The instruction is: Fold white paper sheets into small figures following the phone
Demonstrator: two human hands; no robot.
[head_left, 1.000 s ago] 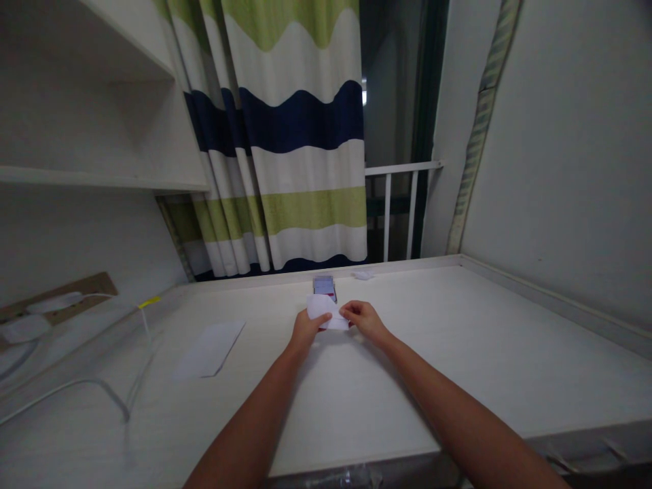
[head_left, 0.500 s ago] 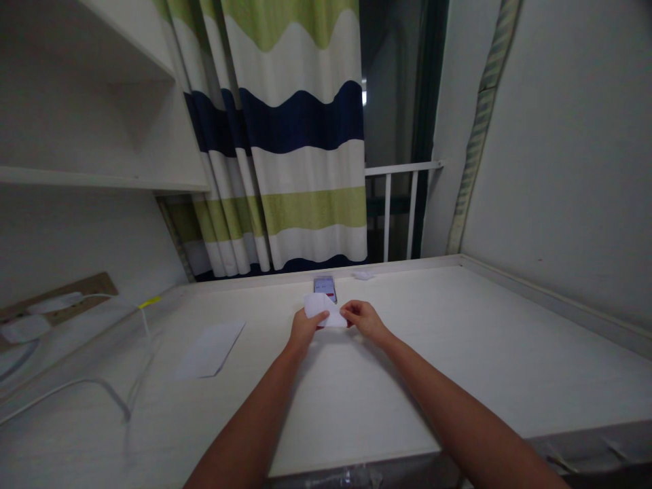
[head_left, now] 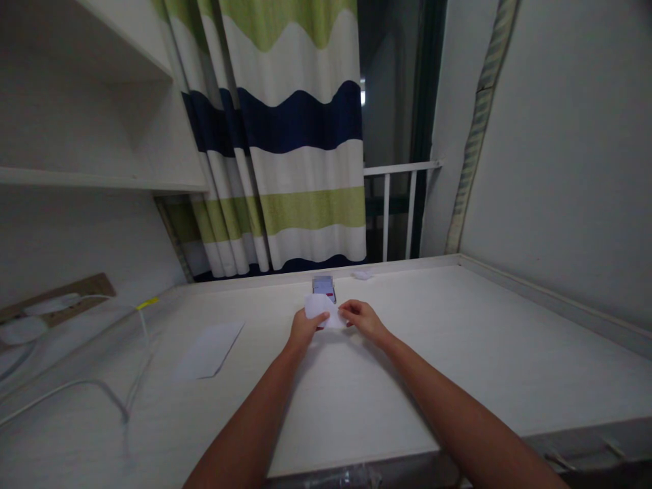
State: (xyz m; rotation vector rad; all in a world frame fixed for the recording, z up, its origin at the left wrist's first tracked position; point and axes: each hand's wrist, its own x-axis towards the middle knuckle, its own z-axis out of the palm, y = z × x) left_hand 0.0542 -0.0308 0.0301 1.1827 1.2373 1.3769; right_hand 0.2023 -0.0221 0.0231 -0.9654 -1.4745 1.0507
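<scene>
A small piece of white paper (head_left: 320, 305), apparently folded, is held above the desk between both hands. My left hand (head_left: 304, 327) grips its left and lower part, thumb on top and fingers beneath. At the paper's right edge, my right hand (head_left: 363, 319) pinches it between thumb and fingertips. Just beyond the paper a phone (head_left: 322, 282) with a lit screen rests near the back of the desk, its near end partly covered by the paper in this view.
White paper sheets (head_left: 211, 350) lie on the desk (head_left: 356, 401) to the left. A crumpled white scrap (head_left: 362, 275) sits at the back edge. White cables (head_left: 76, 384) and a power strip (head_left: 53, 303) are at far left. A striped curtain (head_left: 305, 163) hangs behind.
Both hands stay in nearly the same place on the paper. The right fingertips have shifted very slightly along the paper's right edge.
</scene>
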